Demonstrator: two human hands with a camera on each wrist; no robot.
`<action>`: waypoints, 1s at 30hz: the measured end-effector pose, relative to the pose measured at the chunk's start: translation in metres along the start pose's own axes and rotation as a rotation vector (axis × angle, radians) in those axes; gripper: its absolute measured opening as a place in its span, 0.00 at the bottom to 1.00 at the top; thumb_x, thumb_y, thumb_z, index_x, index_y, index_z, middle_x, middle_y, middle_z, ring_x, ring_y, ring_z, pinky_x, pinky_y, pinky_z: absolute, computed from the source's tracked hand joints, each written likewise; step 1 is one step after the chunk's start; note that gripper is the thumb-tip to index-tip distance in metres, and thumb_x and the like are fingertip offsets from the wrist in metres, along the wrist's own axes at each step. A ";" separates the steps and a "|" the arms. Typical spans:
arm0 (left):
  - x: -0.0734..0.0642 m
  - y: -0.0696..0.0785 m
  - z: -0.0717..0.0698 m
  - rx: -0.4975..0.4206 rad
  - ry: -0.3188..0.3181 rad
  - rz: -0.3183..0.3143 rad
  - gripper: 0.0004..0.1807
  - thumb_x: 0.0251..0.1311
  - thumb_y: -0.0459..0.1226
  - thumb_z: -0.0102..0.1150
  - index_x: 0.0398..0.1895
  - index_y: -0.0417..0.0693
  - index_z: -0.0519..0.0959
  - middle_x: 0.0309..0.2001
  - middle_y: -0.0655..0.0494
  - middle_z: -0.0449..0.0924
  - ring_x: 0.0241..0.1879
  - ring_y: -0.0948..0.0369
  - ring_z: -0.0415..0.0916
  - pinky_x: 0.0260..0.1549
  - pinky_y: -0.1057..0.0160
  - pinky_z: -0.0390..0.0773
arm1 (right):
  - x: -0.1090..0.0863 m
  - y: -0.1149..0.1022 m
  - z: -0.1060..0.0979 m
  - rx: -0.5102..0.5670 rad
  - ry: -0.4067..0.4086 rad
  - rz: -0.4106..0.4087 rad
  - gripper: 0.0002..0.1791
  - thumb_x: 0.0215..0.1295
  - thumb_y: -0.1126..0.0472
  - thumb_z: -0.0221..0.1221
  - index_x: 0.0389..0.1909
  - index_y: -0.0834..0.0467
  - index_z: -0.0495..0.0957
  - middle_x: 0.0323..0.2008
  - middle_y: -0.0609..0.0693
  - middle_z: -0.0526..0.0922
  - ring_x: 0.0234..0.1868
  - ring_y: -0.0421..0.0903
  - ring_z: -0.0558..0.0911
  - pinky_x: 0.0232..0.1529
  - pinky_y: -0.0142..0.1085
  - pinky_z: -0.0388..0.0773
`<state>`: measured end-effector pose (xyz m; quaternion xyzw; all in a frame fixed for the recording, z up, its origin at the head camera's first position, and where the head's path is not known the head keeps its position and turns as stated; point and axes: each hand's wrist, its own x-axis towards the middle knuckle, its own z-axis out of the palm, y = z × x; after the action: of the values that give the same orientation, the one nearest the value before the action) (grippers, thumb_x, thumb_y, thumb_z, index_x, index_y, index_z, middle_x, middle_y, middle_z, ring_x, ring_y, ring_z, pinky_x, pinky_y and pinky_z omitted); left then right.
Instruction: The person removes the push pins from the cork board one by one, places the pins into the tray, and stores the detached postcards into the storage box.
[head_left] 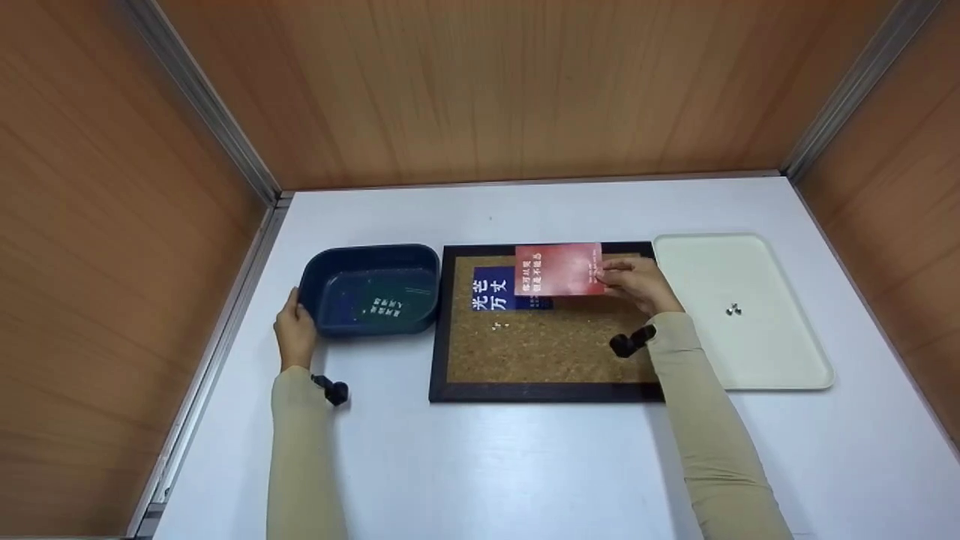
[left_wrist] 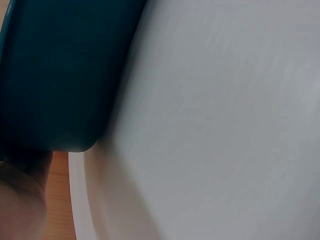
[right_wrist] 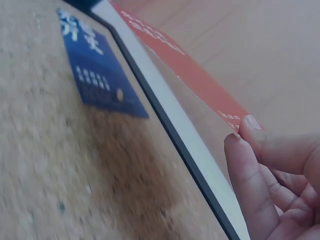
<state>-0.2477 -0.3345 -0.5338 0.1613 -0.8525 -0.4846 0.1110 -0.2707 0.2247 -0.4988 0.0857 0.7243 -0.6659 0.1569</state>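
Two hands: the right hand [head_left: 637, 283] pinches a card; the left hand [head_left: 295, 330] is at a basin well to the pinch's left.
Red card [head_left: 555, 270]: caught at its right end between right thumb and finger, stretching left from the pinch, raised over the corkboard's far side, white characters at its far end from the fingers.
Blue card [head_left: 490, 289]: on the cork, left of the pinch, partly covered by the red one in the head view.
Corkboard [head_left: 551, 349]: dark-framed, beneath the pinch and reaching left of it.
Pale specks [head_left: 500, 326]: on the cork, left of and nearer than the pinch.
Navy basin [head_left: 375, 330]: left hand against its outer left side; whether those fingers curl round it, cannot tell.
Green card [head_left: 386, 307]: inside that basin, right of the left hand.
Cream tray [head_left: 780, 337]: right of the pinch, bearing small shiny pieces [head_left: 733, 309].
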 end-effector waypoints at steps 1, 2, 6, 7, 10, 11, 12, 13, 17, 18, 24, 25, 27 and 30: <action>0.000 0.000 0.000 -0.001 0.001 0.001 0.26 0.73 0.30 0.29 0.73 0.37 0.54 0.73 0.39 0.54 0.73 0.49 0.51 0.72 0.53 0.55 | 0.000 -0.001 0.003 0.004 -0.005 -0.005 0.22 0.64 0.65 0.61 0.57 0.70 0.71 0.32 0.41 0.82 0.32 0.33 0.82 0.37 0.25 0.82; 0.000 0.000 0.000 -0.002 -0.001 0.000 0.26 0.73 0.30 0.29 0.73 0.37 0.54 0.73 0.39 0.54 0.73 0.49 0.51 0.72 0.54 0.55 | 0.001 -0.002 0.007 0.003 -0.008 -0.009 0.22 0.65 0.65 0.60 0.57 0.70 0.71 0.32 0.42 0.82 0.33 0.33 0.81 0.37 0.25 0.82; 0.000 0.001 0.002 0.001 -0.001 0.007 0.26 0.73 0.29 0.28 0.73 0.35 0.54 0.73 0.38 0.54 0.73 0.48 0.51 0.72 0.54 0.55 | 0.004 -0.005 0.020 0.005 -0.020 -0.021 0.20 0.65 0.65 0.60 0.55 0.69 0.72 0.34 0.43 0.82 0.33 0.34 0.81 0.37 0.25 0.82; 0.000 0.001 0.002 0.005 0.001 0.011 0.26 0.73 0.29 0.29 0.73 0.35 0.54 0.72 0.38 0.54 0.73 0.48 0.51 0.72 0.53 0.56 | 0.004 -0.006 0.023 0.005 -0.025 -0.021 0.18 0.65 0.65 0.60 0.54 0.69 0.73 0.33 0.43 0.82 0.33 0.34 0.80 0.38 0.26 0.82; 0.001 0.002 0.004 0.011 0.006 0.021 0.25 0.73 0.29 0.29 0.72 0.34 0.55 0.72 0.37 0.55 0.73 0.47 0.52 0.72 0.53 0.56 | 0.006 -0.010 0.033 -0.005 -0.033 -0.021 0.15 0.65 0.66 0.59 0.51 0.66 0.73 0.33 0.42 0.81 0.33 0.34 0.80 0.41 0.29 0.82; 0.002 0.002 0.004 0.013 0.005 0.019 0.25 0.73 0.29 0.29 0.72 0.34 0.55 0.72 0.38 0.55 0.73 0.47 0.52 0.72 0.53 0.56 | 0.006 -0.012 0.036 -0.006 -0.035 -0.019 0.15 0.65 0.66 0.59 0.51 0.66 0.74 0.33 0.43 0.81 0.33 0.34 0.80 0.44 0.31 0.82; 0.002 0.003 0.004 0.013 0.002 0.015 0.25 0.73 0.29 0.29 0.73 0.35 0.55 0.72 0.38 0.55 0.73 0.47 0.52 0.72 0.53 0.56 | 0.006 -0.013 0.040 -0.005 -0.035 -0.016 0.15 0.65 0.66 0.59 0.51 0.66 0.74 0.32 0.43 0.81 0.33 0.35 0.80 0.46 0.34 0.82; 0.002 0.003 0.004 0.011 -0.001 0.012 0.26 0.73 0.29 0.28 0.73 0.36 0.54 0.72 0.38 0.54 0.73 0.48 0.52 0.72 0.53 0.56 | 0.007 -0.015 0.043 -0.006 -0.038 -0.014 0.15 0.65 0.66 0.60 0.51 0.66 0.74 0.32 0.43 0.81 0.33 0.35 0.80 0.49 0.36 0.82; 0.003 0.004 0.004 0.004 -0.012 -0.006 0.26 0.74 0.30 0.28 0.74 0.38 0.54 0.73 0.39 0.54 0.73 0.49 0.51 0.72 0.53 0.56 | 0.008 -0.020 0.058 0.004 -0.035 -0.006 0.17 0.64 0.66 0.61 0.52 0.67 0.74 0.32 0.45 0.81 0.33 0.36 0.81 0.53 0.42 0.81; 0.003 0.004 0.004 0.005 -0.010 -0.004 0.26 0.74 0.30 0.28 0.74 0.38 0.54 0.73 0.39 0.54 0.73 0.49 0.51 0.72 0.53 0.56 | 0.008 -0.022 0.062 -0.002 -0.034 -0.008 0.17 0.64 0.66 0.61 0.52 0.67 0.75 0.33 0.45 0.81 0.33 0.36 0.81 0.53 0.42 0.81; 0.003 0.004 0.003 0.008 -0.009 0.000 0.26 0.74 0.30 0.28 0.73 0.36 0.54 0.73 0.39 0.54 0.73 0.48 0.51 0.72 0.53 0.55 | 0.007 -0.029 0.083 -0.001 -0.061 -0.024 0.18 0.64 0.66 0.61 0.53 0.67 0.75 0.33 0.46 0.81 0.32 0.36 0.82 0.52 0.44 0.81; 0.002 0.004 0.003 0.008 -0.010 -0.002 0.26 0.74 0.30 0.28 0.73 0.36 0.54 0.73 0.39 0.54 0.73 0.48 0.51 0.72 0.53 0.55 | 0.007 -0.030 0.086 0.009 -0.070 -0.023 0.18 0.64 0.66 0.60 0.53 0.68 0.74 0.33 0.46 0.81 0.31 0.36 0.82 0.52 0.43 0.81; 0.002 0.003 0.004 0.010 -0.003 0.001 0.26 0.74 0.30 0.28 0.73 0.35 0.54 0.72 0.38 0.54 0.73 0.48 0.52 0.72 0.53 0.56 | 0.007 -0.032 0.092 0.035 -0.083 -0.020 0.17 0.64 0.66 0.60 0.53 0.67 0.74 0.32 0.46 0.82 0.31 0.36 0.82 0.50 0.41 0.82; 0.001 0.003 0.005 0.011 0.004 0.001 0.25 0.73 0.30 0.29 0.73 0.35 0.55 0.72 0.38 0.55 0.73 0.48 0.52 0.72 0.52 0.56 | 0.008 -0.035 0.100 0.055 -0.088 -0.022 0.17 0.64 0.67 0.60 0.52 0.68 0.75 0.31 0.46 0.82 0.29 0.37 0.82 0.46 0.38 0.83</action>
<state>-0.2507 -0.3293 -0.5337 0.1626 -0.8550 -0.4796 0.1121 -0.2782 0.1211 -0.4751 0.0525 0.6991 -0.6903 0.1791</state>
